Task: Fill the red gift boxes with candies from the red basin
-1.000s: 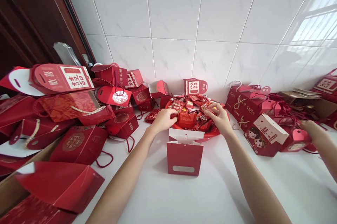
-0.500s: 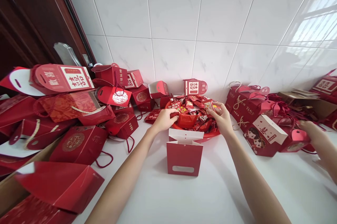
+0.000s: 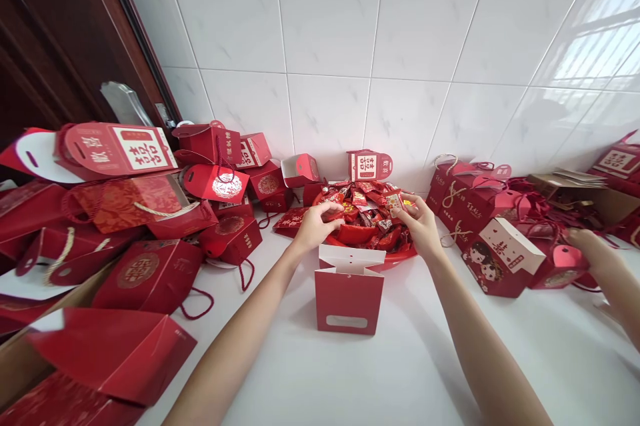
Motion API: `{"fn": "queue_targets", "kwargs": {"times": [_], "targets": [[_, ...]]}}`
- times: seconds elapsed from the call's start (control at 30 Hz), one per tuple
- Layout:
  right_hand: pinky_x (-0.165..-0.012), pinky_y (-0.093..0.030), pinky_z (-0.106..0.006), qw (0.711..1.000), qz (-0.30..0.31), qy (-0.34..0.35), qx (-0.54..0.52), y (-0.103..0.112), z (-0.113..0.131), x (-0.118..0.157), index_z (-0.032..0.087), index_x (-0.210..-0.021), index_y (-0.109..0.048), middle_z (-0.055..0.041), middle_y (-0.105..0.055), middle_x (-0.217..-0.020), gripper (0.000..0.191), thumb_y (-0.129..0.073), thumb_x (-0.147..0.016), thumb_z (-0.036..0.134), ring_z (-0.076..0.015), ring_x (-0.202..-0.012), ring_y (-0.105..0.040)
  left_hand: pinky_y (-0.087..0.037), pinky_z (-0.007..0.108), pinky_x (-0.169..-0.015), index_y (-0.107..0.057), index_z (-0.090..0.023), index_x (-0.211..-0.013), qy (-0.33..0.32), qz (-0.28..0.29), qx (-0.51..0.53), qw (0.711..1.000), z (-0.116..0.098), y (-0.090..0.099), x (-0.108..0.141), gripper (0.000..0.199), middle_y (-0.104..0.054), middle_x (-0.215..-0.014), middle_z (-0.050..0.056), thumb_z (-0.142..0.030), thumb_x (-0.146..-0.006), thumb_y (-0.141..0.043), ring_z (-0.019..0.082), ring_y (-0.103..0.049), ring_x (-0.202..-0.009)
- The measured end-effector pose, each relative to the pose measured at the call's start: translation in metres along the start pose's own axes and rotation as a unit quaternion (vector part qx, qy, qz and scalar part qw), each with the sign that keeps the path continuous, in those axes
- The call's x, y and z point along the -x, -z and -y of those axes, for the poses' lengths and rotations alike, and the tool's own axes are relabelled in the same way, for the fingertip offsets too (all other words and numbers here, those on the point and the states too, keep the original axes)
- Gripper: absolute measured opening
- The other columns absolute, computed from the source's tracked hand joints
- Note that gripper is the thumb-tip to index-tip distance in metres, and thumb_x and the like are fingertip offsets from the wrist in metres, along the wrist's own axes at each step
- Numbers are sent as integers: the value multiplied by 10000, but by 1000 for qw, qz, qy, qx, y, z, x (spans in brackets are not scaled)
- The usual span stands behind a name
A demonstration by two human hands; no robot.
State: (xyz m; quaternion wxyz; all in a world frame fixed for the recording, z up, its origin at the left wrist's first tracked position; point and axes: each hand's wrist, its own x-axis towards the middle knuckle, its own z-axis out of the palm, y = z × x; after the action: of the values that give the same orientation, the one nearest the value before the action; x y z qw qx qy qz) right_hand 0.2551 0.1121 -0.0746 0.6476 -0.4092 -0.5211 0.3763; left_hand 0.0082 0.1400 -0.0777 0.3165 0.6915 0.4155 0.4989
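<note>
In the head view, a red basin (image 3: 405,255) heaped with wrapped candies (image 3: 373,217) stands against the back of the white table. My right hand (image 3: 423,226) is at the basin's right side, pinching a small printed candy packet (image 3: 395,202) between thumb and fingers. Over the left rim is my left hand (image 3: 316,227), thumb and fingers apart near the candies, with nothing visible between them. Between my forearms stands an upright red gift box (image 3: 349,299), its white-lined top open and a pale window low on its front.
Red gift boxes (image 3: 147,273) are piled along the left. More boxes (image 3: 503,256) stand at the right, where another person's hand (image 3: 587,249) touches one. A cardboard carton (image 3: 610,203) sits behind them. A tiled wall (image 3: 330,19) closes off the back.
My left thumb and fingers have spread apart, and a red packet near them no longer shows. My right hand stays almost in place with the candy packet.
</note>
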Motion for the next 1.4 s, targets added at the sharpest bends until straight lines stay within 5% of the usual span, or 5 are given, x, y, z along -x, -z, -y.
{"fn": "queue_targets", "kwargs": {"times": [0.13,0.33,0.5,1.0,1.4], "targets": [[-813,-566,-393,1000,4,3,-2,1,-3,-2,251,-1045,-620,-18,-769,-885,476,-828,-684,481,-238,-861,-725,-576,370,-904,-731,-176,-883,-1,19,9,1000,1,-1,1,240,-782,-957,60,-186,-643,-749,225,-726,-917],[-846,-568,-405,1000,13,1,-7,1,-2,-1,241,-1043,-668,-30,-778,-931,447,-828,-693,470,-241,-885,-726,-563,335,-761,-738,-168,-869,13,74,7,997,-9,3,4,299,-750,-865,61,-432,-729,-734,207,-692,-791],[-904,-564,-425,999,24,2,-21,0,0,0,241,-1019,-702,-40,-783,-1015,413,-833,-696,462,-257,-954,-726,-536,327,-811,-770,-190,-901,-17,129,-25,991,-16,8,6,375,-739,-940,65,-511,-707,-761,225,-673,-903],[-844,-587,-400,999,-11,0,-44,-3,5,0,241,-904,-679,-27,-783,-896,356,-836,-638,419,-250,-875,-739,-498,370,-1009,-729,-209,-980,-14,68,-167,983,-13,-7,8,286,-754,-1130,46,-132,-726,-619,243,-679,-1080],[-796,-601,-412,999,-21,5,-45,-3,4,1,254,-894,-631,-19,-782,-875,330,-802,-666,418,-267,-875,-744,-517,327,-784,-740,-223,-788,-57,100,-178,977,-5,-6,8,249,-685,-937,40,-110,-710,-533,204,-649,-839]]}}
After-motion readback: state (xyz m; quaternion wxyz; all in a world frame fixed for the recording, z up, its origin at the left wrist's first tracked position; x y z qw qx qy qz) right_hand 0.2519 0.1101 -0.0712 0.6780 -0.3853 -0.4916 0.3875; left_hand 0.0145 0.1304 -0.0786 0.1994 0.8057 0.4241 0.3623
